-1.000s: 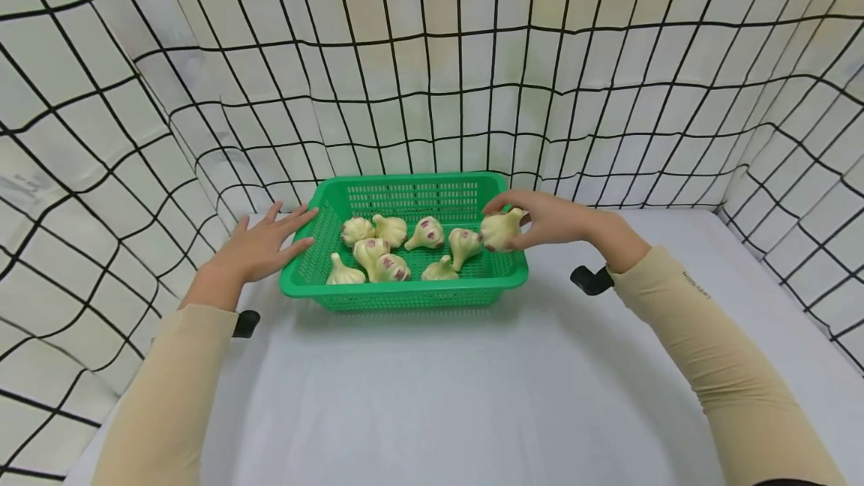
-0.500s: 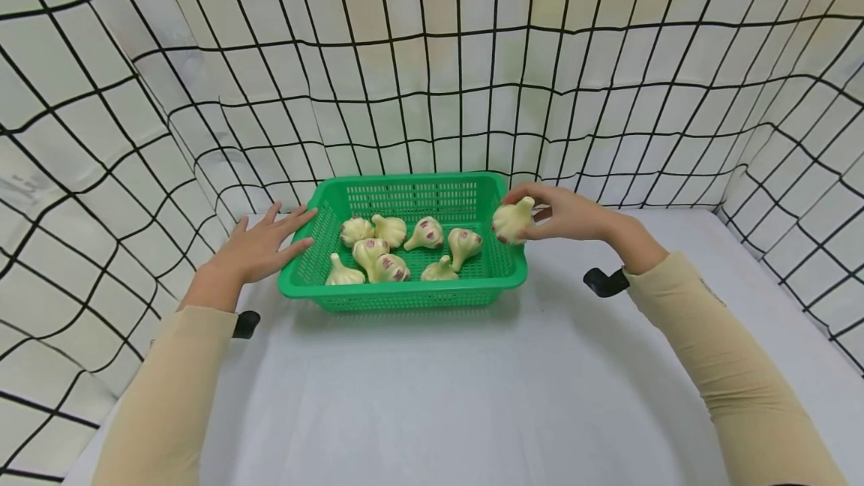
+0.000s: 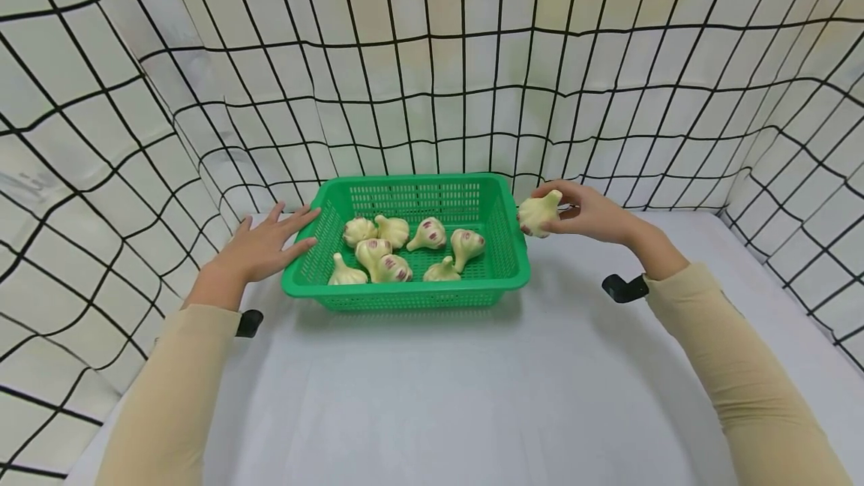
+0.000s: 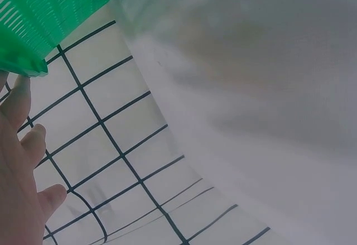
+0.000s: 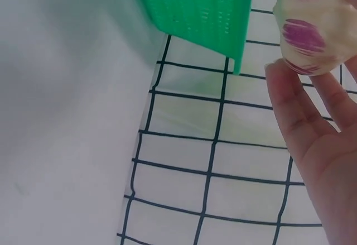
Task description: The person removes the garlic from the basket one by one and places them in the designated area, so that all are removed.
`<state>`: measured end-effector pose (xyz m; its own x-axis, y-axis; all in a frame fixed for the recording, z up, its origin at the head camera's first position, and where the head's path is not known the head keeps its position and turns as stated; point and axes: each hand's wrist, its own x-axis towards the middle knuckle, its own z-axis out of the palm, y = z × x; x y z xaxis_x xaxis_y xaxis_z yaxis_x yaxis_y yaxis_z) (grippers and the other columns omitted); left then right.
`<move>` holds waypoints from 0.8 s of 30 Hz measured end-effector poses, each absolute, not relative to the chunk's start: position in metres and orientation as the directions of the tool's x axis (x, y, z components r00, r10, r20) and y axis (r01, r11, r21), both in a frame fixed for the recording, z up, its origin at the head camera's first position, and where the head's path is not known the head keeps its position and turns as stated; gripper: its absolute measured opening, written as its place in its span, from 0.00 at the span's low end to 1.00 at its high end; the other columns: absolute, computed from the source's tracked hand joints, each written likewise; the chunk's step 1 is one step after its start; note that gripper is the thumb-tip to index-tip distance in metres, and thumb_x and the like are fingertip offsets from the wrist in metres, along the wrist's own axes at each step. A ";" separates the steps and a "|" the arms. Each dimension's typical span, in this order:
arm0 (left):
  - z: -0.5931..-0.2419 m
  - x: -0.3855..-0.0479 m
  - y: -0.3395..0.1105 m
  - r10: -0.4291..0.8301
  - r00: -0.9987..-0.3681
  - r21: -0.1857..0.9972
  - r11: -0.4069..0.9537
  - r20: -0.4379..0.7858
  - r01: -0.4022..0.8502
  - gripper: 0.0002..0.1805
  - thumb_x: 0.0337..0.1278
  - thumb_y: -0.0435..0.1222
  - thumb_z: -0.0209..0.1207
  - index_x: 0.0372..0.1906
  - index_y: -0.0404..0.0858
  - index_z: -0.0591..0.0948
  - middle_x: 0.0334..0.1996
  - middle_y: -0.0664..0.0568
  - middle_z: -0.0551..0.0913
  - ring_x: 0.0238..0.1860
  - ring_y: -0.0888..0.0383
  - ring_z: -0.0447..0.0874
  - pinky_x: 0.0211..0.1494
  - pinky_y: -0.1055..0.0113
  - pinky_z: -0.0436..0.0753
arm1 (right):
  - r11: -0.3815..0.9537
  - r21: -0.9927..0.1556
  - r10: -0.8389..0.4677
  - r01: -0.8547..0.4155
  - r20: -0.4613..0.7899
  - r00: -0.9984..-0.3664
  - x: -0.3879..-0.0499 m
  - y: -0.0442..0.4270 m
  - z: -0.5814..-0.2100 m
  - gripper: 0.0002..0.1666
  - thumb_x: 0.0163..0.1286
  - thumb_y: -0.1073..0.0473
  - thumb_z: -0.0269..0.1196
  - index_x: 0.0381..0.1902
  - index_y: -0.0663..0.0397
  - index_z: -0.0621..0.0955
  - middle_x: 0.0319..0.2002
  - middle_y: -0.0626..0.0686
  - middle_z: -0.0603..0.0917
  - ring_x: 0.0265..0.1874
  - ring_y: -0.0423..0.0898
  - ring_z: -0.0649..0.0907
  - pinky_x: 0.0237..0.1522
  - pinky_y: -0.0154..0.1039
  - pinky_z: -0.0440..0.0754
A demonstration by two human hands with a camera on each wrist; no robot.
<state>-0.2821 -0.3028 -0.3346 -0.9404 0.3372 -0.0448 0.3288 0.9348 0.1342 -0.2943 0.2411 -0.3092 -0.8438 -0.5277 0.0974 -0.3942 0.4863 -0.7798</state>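
A green plastic basket (image 3: 405, 289) with slotted walls stands on the white table, and several garlic bulbs (image 3: 430, 234) with purple streaks lie inside it. My right hand (image 3: 594, 214) grips one garlic bulb (image 3: 538, 214) between thumb and fingers, just outside the basket's right rim and above the table. In the right wrist view the held garlic bulb (image 5: 307, 30) shows purple patches, with fingertips beneath it. My left hand (image 3: 259, 247) rests with spread, straight fingers on the basket's left rim. The left wrist view shows a finger touching the basket (image 4: 44, 27) at its rim.
A black grid net (image 3: 432, 100) over white sheeting rises behind the basket and along both sides. The white table surface (image 3: 432, 388) stretches in front of the basket. Black wrist straps (image 3: 624, 289) sit on both wrists.
My right hand has moved to the right with the garlic bulb, from inside the basket's right end to beyond its rim. The left hand has stayed on the left rim.
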 end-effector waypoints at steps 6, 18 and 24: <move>-0.336 -0.281 -0.304 0.337 -0.940 0.141 0.934 -0.044 0.328 0.41 0.77 0.64 0.38 0.84 0.48 0.52 0.82 0.41 0.50 0.80 0.34 0.35 0.73 0.26 0.32 | 0.500 -0.774 -0.463 -0.387 0.139 -0.876 -0.295 0.253 -0.316 0.30 0.74 0.59 0.66 0.70 0.58 0.72 0.63 0.59 0.75 0.58 0.56 0.77 0.53 0.34 0.80; -0.335 -0.282 -0.302 0.337 -0.941 0.149 0.933 -0.042 0.328 0.41 0.77 0.63 0.39 0.84 0.47 0.52 0.82 0.42 0.50 0.80 0.34 0.35 0.73 0.27 0.32 | 0.567 -0.762 -0.268 -0.311 0.186 -0.945 -0.295 0.280 -0.331 0.31 0.75 0.51 0.65 0.72 0.51 0.73 0.64 0.56 0.75 0.60 0.54 0.76 0.50 0.42 0.77; -0.335 -0.281 -0.302 0.338 -0.940 0.143 0.933 -0.041 0.330 0.41 0.77 0.63 0.39 0.84 0.47 0.52 0.82 0.42 0.50 0.80 0.33 0.36 0.73 0.26 0.32 | 0.574 -0.768 -0.225 -0.283 0.184 -0.957 -0.295 0.292 -0.337 0.32 0.75 0.50 0.65 0.72 0.53 0.73 0.63 0.57 0.76 0.60 0.54 0.77 0.50 0.37 0.78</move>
<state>-0.2811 -0.3022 -0.3349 -0.9401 0.3384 -0.0411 0.3297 0.9332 0.1430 -0.2947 0.2919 -0.3367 -0.9567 -0.2254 0.1843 -0.2832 0.5741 -0.7682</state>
